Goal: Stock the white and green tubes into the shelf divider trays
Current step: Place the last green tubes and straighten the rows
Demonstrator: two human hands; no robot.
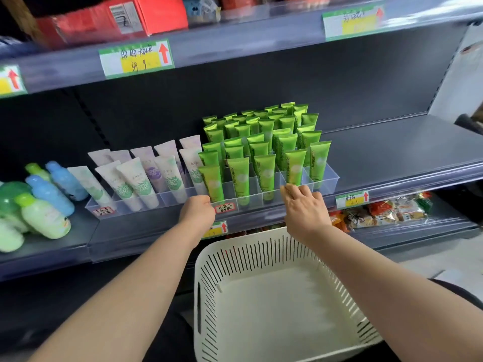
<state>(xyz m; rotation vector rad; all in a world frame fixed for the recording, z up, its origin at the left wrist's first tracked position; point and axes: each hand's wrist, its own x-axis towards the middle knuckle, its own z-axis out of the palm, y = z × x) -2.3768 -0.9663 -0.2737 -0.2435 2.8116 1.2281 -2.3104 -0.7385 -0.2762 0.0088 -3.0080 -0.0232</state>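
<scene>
White tubes [136, 184] lean crimp-up in a clear divider tray [170, 201] on the shop shelf [392, 145], tiered so labels face shoppers. The left hand [198, 214] curls at the front corner of the neighbouring tray [330, 178]; its grip is hidden, so I cannot tell what it holds. Green tubes [264, 142] pack that tray. The right hand [304, 207] has a wide, empty grip, touching the front rim (squaring it, probably). The white basket [261, 309] below holds nothing: stocking looks nearly done.
</scene>
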